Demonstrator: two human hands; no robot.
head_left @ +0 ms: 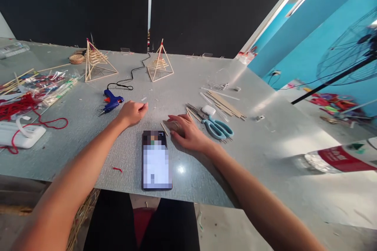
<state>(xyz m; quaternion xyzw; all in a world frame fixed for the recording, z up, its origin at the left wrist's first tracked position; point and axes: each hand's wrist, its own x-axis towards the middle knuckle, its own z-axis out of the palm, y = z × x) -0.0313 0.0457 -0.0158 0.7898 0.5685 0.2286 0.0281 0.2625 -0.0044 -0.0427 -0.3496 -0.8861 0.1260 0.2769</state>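
Nearest, a dark rectangular phone point(157, 160) lies on the grey desk point(265, 141). Beyond it, the right hand point(188, 131) rests flat, fingers spread, over thin wooden sticks point(164, 128); the left hand point(132, 112), grip pinched together, sits beside a blue glue gun point(112, 101).

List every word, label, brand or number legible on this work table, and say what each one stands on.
None can be read.
Phone: screen blurred out, nothing legible.
Bottle lying at the right: red label with marks too blurred to read.
Plastic packets at the left: coloured print too small to read.
Blue glue gun, scissors and the white box: no lettering can be made out.
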